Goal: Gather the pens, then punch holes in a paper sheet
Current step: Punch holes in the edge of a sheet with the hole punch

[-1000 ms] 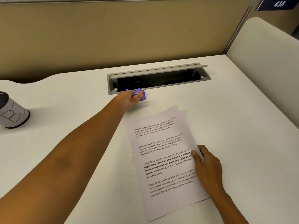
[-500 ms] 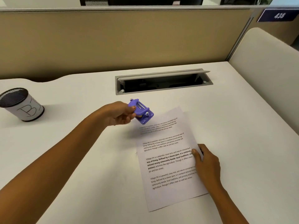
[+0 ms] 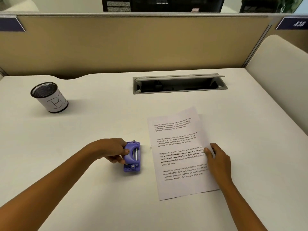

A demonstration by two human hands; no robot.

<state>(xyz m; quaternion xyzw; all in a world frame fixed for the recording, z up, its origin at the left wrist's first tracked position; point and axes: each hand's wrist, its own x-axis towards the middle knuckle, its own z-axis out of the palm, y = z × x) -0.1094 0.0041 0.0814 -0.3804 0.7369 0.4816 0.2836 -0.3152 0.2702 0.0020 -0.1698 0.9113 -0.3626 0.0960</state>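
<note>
Left hand: the left hand [image 3: 115, 150] grips the hole punch [image 3: 132, 156] from its left side, with the thumb on the top face and the fingers curled round the near-left edge.
Hole punch: purple, with two metal bars showing on top and its long side running away from the person. It sits low at the table [image 3: 93, 124], just left of the paper sheet [image 3: 180, 152] and apart from it. Whether it rests fully on the surface cannot be told.
Right hand: the right hand [image 3: 218, 160] rests on the sheet's right edge. The thumb tip lies on the printed lines, and the fingers are relaxed and clasp nothing.
Paper sheet: white, with four blocks of printed text. It lies flat on the table in front of the person, turned slightly so its far end leans right.
Pen cup: the black mesh pen cup [image 3: 49, 97], wrapped in a white label marked "B", stands at the far left of the table, well apart from both hands. What it holds cannot be seen.
Cable slot: the grey cable slot [image 3: 180, 84] lies open in the table beyond the sheet.
Partition: the tan partition [image 3: 133, 44] runs behind the table, with the sign [image 3: 298, 23] reading 438 at its right end.
</note>
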